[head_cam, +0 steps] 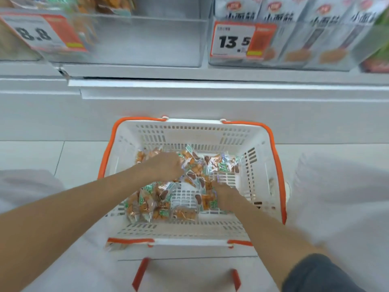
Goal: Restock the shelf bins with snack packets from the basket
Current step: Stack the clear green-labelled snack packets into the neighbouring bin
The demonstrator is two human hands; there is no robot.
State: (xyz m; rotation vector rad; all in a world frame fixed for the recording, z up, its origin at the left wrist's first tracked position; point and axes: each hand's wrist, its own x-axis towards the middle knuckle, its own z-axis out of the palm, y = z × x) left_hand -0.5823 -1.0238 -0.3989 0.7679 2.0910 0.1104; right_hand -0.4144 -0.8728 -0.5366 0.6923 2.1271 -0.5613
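— What are we seeing?
— Snack packets [160, 205]: clear wrap, orange pieces and green labels, heaped in the white, orange-handled basket [189, 131] on the floor [31, 152] below the shelf bins [147, 39].
— Our hands?
— Left hand [166, 166] and right hand [226, 196] are in the heap. Their fingertips are buried and blurred, so we cannot tell whether either grips.

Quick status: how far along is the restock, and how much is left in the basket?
Done: little to show; the clear bin behind the 8.8 tag looks mostly empty, with orange packs at its top. In hand: the left hand and right hand are both down among the packets in the basket; blur hides their grip. Left: many packets to move.
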